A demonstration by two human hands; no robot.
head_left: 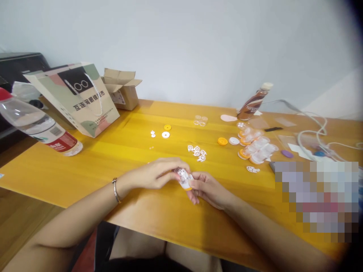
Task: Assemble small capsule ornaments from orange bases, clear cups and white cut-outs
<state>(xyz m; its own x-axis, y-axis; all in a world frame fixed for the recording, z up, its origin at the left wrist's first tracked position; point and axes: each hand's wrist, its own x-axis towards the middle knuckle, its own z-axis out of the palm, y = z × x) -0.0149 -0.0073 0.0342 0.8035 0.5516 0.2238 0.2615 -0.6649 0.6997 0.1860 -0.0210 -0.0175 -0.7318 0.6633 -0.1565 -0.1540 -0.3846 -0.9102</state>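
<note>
Between both hands, just above the wooden table, is a small clear plastic container with a white and orange base [185, 182], tilted. My left hand [167, 173] closes its thumb and fingers on the clear upper part. My right hand [205, 187] pinches the base from the right, its lower fingers curled beneath. Beyond the hands lie several white spoked plastic pieces [197, 152]. Similar clear containers with orange bases [258, 145] lie in a group to the right, beside an orange cap [222, 141] and a white disc [234, 141].
A water bottle [42, 128], a paper bag [82, 98] and an open cardboard box [123, 88] stand left. Farther back are clear rings [200, 121], a yellow disc [167, 127] and a white disc [166, 135]. A brown drink bottle [253, 102] and white cables [314, 130] are right.
</note>
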